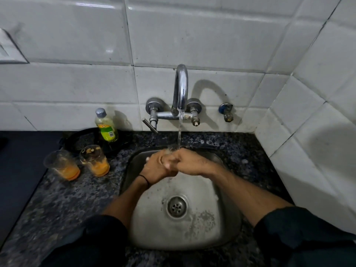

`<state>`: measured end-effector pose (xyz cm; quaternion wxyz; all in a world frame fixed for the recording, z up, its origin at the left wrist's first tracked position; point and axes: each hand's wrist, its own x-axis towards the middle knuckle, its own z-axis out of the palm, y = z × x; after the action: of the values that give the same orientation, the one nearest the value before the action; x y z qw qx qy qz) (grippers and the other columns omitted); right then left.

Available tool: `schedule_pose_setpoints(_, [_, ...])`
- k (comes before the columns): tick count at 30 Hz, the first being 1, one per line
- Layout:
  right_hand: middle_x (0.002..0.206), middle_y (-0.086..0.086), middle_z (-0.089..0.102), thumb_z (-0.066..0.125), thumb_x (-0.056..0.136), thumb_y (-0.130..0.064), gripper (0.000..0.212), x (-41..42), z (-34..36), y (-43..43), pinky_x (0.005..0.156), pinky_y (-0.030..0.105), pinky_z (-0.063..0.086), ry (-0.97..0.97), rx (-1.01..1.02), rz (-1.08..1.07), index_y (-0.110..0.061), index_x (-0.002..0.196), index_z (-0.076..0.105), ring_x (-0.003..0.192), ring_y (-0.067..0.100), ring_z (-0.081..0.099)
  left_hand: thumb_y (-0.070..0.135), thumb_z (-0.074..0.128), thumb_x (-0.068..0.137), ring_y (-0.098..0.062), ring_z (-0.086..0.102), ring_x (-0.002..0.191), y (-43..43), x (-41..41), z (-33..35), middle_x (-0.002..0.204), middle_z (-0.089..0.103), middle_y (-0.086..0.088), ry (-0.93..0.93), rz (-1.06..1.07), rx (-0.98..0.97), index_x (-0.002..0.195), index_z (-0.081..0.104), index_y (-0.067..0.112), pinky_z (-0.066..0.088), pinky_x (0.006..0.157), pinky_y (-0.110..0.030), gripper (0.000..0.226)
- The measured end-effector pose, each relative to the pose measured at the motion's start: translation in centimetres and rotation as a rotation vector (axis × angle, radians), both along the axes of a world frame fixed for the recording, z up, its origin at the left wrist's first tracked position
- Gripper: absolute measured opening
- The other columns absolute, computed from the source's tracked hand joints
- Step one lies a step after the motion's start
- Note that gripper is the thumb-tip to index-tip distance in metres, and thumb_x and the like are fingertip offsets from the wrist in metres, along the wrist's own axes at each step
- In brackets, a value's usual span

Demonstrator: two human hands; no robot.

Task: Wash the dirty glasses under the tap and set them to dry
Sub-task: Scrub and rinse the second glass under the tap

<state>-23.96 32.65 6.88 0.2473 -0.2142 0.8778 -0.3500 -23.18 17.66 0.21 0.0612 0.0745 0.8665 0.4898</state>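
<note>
On the speckled stone counter (pixel 57 205) left of the steel sink (pixel 202 199), a soap bottle (pixel 106 126) stands on a round black tray (pixel 77 139) by the white tiles, while the chrome tap (pixel 181 87) runs water (pixel 179 130) onto the hands. Two clear tapered glasses smeared with orange dregs, the left glass (pixel 62 165) and the right glass (pixel 95 160), stand upright side by side before the tray, well left of both hands. The left hand (pixel 156 166) and right hand (pixel 189 162) press together over the basin with fingers curled into each other; whether they grip anything cannot be told.
</note>
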Motion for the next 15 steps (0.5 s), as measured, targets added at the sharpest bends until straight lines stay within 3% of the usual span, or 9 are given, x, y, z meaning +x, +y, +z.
schedule_pose_setpoints(2, [0.074, -0.001, 0.069, 0.059, 0.096, -0.040, 0.032, 0.0, -0.4, -1.1, 0.079, 0.032, 0.052, -0.104, -0.137, -0.278, -0.020, 0.073, 0.070, 0.075, 0.017, 0.065, 0.029, 0.075, 0.062, -0.010, 0.066, 0.087, 1.2, 0.4, -0.6, 0.094, 0.070, 0.007, 0.069, 0.150, -0.107, 0.103, 0.069, 0.019, 0.055, 0.076, -0.026, 0.042])
schedule_pose_setpoints(4, [0.066, -0.001, 0.061, 0.057, 0.097, -0.039, 0.035, -0.4, -0.5, -1.7, 0.074, 0.036, 0.050, -0.165, -0.117, -0.383, -0.020, 0.068, 0.063, 0.065, 0.015, 0.059, 0.033, 0.075, 0.062, -0.005, 0.067, 0.084, 2.3, 1.0, -1.0, 0.086, 0.069, 0.012, 0.011, 0.213, -0.024, 0.099, 0.068, 0.023, 0.051, 0.065, -0.012, 0.039])
schedule_pose_setpoints(7, [0.074, -0.001, 0.061, 0.061, 0.092, -0.021, 0.018, -0.5, 0.8, -0.8, 0.076, 0.043, 0.049, -0.089, -0.014, -0.163, -0.016, 0.075, 0.065, 0.072, 0.012, 0.057, 0.023, 0.082, 0.064, 0.001, 0.067, 0.086, 1.9, 1.0, -0.7, 0.093, 0.070, 0.012, 0.004, 0.158, 0.116, 0.105, 0.065, 0.022, 0.051, 0.067, -0.013, 0.045])
schedule_pose_setpoints(9, [0.083, -0.002, 0.063, 0.061, 0.094, -0.021, 0.012, -0.3, 1.2, 0.3, 0.088, 0.040, 0.043, 0.066, 0.187, 0.093, -0.017, 0.086, 0.067, 0.086, 0.012, 0.058, 0.004, 0.084, 0.066, 0.002, 0.067, 0.082, 0.5, 0.5, -0.3, 0.094, 0.072, 0.011, -0.106, 0.001, 0.203, 0.107, 0.067, 0.024, 0.053, 0.069, -0.018, 0.049])
schedule_pose_setpoints(11, [0.092, 0.001, 0.069, 0.060, 0.096, -0.025, 0.014, -0.1, 0.7, 0.8, 0.096, 0.036, 0.041, 0.087, 0.213, 0.133, -0.019, 0.091, 0.072, 0.095, 0.015, 0.062, 0.005, 0.084, 0.064, -0.007, 0.066, 0.076, -0.5, 0.2, -0.4, 0.087, 0.073, 0.006, -0.196, -0.058, 0.188, 0.097, 0.071, 0.023, 0.056, 0.067, -0.029, 0.040])
schedule_pose_setpoints(13, [0.087, -0.002, 0.071, 0.064, 0.092, -0.029, 0.013, 0.4, 0.0, 0.0, 0.095, 0.039, 0.051, -0.058, -0.022, -0.069, -0.025, 0.083, 0.073, 0.088, 0.014, 0.066, 0.027, 0.080, 0.058, -0.010, 0.069, 0.081, -0.3, -0.1, -0.7, 0.089, 0.073, 0.007, -0.079, 0.032, 0.058, 0.093, 0.071, 0.024, 0.058, 0.074, -0.031, 0.036])
schedule_pose_setpoints(15, [0.081, 0.002, 0.069, 0.065, 0.092, -0.035, 0.021, 0.3, -0.8, -1.3, 0.087, 0.041, 0.054, -0.154, -0.160, -0.322, -0.020, 0.080, 0.071, 0.081, 0.016, 0.065, 0.034, 0.074, 0.056, -0.010, 0.069, 0.083, 1.0, 0.5, -1.3, 0.088, 0.072, 0.007, 0.022, 0.164, -0.042, 0.093, 0.069, 0.025, 0.056, 0.071, -0.029, 0.038])
